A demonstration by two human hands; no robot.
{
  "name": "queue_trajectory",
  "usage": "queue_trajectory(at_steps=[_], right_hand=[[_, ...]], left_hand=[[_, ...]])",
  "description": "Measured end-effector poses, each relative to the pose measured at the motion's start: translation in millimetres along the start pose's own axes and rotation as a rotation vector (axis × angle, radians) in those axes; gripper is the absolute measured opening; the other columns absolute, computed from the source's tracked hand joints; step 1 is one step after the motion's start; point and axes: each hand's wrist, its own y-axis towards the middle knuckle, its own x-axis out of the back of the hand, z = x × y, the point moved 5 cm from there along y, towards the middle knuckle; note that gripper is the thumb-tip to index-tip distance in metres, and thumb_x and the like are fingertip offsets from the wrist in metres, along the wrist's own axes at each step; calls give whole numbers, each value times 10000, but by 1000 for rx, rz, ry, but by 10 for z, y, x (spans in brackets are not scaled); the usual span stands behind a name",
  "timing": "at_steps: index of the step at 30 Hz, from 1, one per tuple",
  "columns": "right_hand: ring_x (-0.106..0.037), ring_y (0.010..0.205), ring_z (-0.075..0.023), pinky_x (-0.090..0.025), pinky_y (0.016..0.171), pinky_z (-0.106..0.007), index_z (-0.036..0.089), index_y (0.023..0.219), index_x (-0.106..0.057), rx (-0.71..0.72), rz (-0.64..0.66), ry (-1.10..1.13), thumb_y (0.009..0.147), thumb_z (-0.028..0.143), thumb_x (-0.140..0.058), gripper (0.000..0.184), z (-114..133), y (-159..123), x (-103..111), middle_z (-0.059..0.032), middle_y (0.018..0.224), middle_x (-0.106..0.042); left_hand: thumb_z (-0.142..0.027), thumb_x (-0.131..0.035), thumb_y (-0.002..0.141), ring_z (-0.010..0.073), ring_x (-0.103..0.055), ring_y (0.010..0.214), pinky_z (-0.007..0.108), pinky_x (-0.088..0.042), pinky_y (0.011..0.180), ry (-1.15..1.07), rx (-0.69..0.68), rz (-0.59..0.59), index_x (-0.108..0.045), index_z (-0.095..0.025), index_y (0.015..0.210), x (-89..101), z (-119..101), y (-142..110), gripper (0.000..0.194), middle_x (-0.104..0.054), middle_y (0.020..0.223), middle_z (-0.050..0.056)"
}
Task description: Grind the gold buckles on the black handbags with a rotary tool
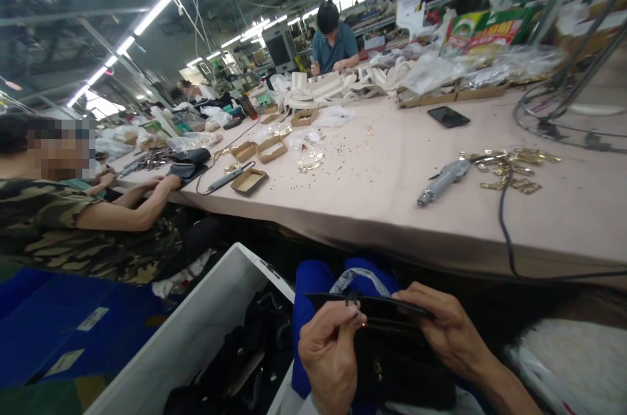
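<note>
A black handbag [404, 363] rests over my lap, its flap raised and a small gold-coloured fitting [378, 371] on its front. My left hand [330, 353] is closed in a pinch at the flap's edge; a small dark piece sticks up between the fingertips, and a shiny speck shows beside them. On the other side, my right hand [443, 323] grips the flap between thumb and fingers. Behind the flap, a pale plastic-wrapped handle [360, 278] arches up over my blue-clad knees.
A white bin [196, 330] with black items stands at my left. On the cloth-covered table [372, 186] lie a grey electric screwdriver [443, 181], gold-coloured metal pieces [519, 166], a phone [448, 116] and small cartons [249, 182]. A co-worker in camouflage [83, 219] sits left; another person [336, 42] works across.
</note>
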Motion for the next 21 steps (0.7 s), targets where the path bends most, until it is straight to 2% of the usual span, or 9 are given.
queue_trajectory(at_steps=[3,5,7,9,11,14,16,18,21], right_hand=[[-647,774,-175,-498,687,-287,256,1180,-759,15,-6,0,1048,220,-545,254,11,21,-21,-45,904,-667],[-642,761,-169,-492,672,-280,256,1182,-756,38,-9,2,1045,213,-551,250,24,33,-32,-42,896,-661],[-642,757,-168,-491,668,-277,258,1192,-753,66,0,6,1043,208,-555,252,36,38,-46,-39,887,-660],[-645,759,-171,-496,668,-276,259,1201,-752,95,6,3,1040,212,-565,251,44,28,-58,-40,883,-664],[-653,765,-173,-508,677,-273,263,1209,-752,120,1,-10,1034,222,-589,243,51,0,-69,-42,886,-669],[-676,783,-175,-531,701,-261,274,1223,-752,153,-13,-20,1021,230,-627,241,87,-72,-87,-45,909,-683],[-686,776,-173,-541,694,-248,275,1213,-754,173,-27,-8,1007,239,-656,231,133,-132,-89,-42,915,-687],[-687,748,-167,-544,667,-235,271,1183,-759,186,-47,7,998,251,-674,205,183,-191,-79,-37,905,-684],[-681,718,-160,-540,645,-228,265,1163,-762,197,-62,6,998,257,-674,187,238,-267,-64,-33,887,-679]], left_hand=[[-192,-796,860,225,-782,828,332,-649,796,173,-153,-147,-825,-254,849,222,-218,1,69,-824,921,37],[-253,-815,842,237,-786,873,353,-648,867,266,-181,-328,-826,-251,867,561,-336,70,27,-832,986,43],[-359,-802,840,250,-792,890,373,-650,894,360,-82,-466,-829,-237,950,999,-317,206,167,-832,1055,65],[-443,-773,825,274,-800,903,407,-651,913,433,109,-429,-826,-207,1023,1422,-124,383,313,-836,1042,91],[-450,-802,734,305,-804,799,442,-668,842,399,257,-486,-821,-135,966,1859,153,465,392,-828,810,113],[-430,-769,714,316,-806,768,440,-670,787,432,331,-507,-812,-103,1000,2323,573,388,436,-820,760,117],[-397,-710,744,319,-805,752,428,-665,758,547,374,-502,-817,-109,995,2494,819,201,397,-815,736,113],[-340,-664,764,311,-803,735,395,-655,716,658,437,-442,-824,-117,958,2547,1038,-51,336,-811,719,104],[-197,-621,778,277,-798,721,338,-629,674,764,557,-219,-823,-130,902,2464,1333,-480,247,-815,750,96]])
